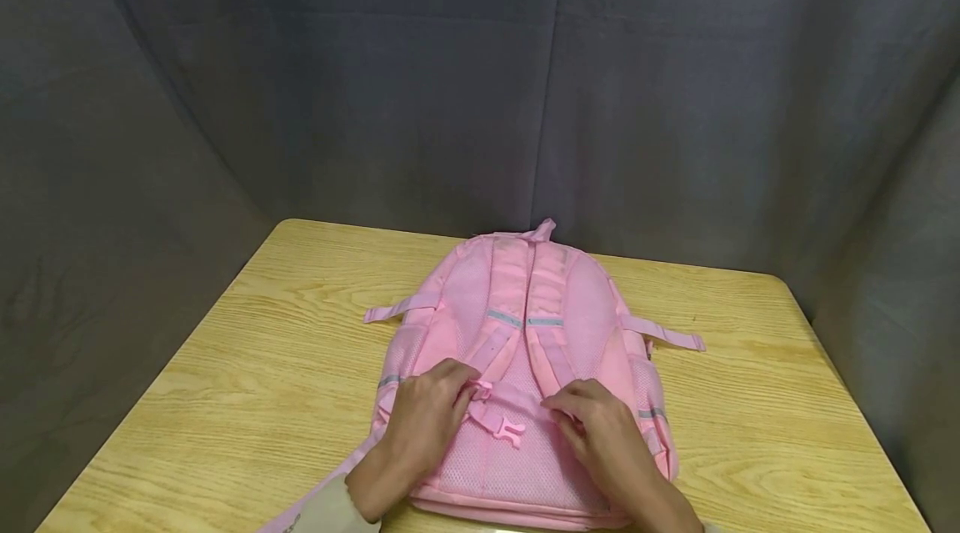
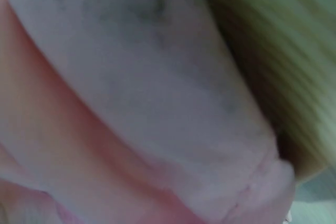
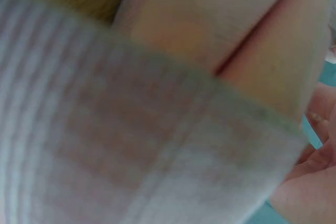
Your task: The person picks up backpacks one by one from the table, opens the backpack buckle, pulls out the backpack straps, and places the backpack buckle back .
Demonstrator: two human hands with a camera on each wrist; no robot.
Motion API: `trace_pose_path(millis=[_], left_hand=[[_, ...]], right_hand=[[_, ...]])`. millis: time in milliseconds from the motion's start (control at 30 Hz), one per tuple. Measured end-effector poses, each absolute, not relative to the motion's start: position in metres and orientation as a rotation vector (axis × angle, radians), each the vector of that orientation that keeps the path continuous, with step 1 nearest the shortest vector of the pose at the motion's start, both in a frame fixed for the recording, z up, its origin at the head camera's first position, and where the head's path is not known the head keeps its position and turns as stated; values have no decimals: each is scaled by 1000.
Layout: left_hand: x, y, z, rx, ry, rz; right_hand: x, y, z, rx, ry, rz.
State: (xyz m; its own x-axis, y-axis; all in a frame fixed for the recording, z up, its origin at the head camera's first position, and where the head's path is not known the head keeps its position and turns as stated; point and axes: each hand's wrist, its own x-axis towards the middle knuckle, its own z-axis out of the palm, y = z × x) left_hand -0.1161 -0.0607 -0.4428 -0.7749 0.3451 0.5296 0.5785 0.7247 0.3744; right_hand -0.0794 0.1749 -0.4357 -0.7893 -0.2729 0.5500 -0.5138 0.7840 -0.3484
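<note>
A pink backpack lies on the table with its shoulder straps and mesh back panel upward. Over the lower back panel, my left hand pinches a pink buckle piece at one end of a pink webbing strap. Farther along that strap, my right hand grips it between thumb and fingers. Just below the strap lies a pink pronged buckle half, its prongs pointing right. Blurred pink fabric fills most of the left wrist view. Fingers of the right hand show at the right wrist view's edge.
The wood-grain table extends on both sides of the backpack. Loose side straps stick out left and right, and a long pink strap trails toward the front left. Dark grey curtains hang behind and beside the table.
</note>
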Motion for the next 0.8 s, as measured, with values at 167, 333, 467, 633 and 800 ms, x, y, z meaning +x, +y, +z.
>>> trace_pose_path(millis=[167,333,467,633,800], left_hand=[[-116,-61,-443,-766,-2531,-677],[-116,-61,-442,-810,-2523,-605],[-116,-61,-443,-831,-2506,-559],[-115,-61,-442,-827,-2508,-546],[-114,-63,-438,-838,-2530,-548]], right_hand=[[-78,173,-437,609,-2504,622],[-79,170,-439,635,-2524,575],[-79,169,-440,651,-2532,512],[-79,169,-438,664,-2533,476],[-79,173,-434,655,-2524,445]])
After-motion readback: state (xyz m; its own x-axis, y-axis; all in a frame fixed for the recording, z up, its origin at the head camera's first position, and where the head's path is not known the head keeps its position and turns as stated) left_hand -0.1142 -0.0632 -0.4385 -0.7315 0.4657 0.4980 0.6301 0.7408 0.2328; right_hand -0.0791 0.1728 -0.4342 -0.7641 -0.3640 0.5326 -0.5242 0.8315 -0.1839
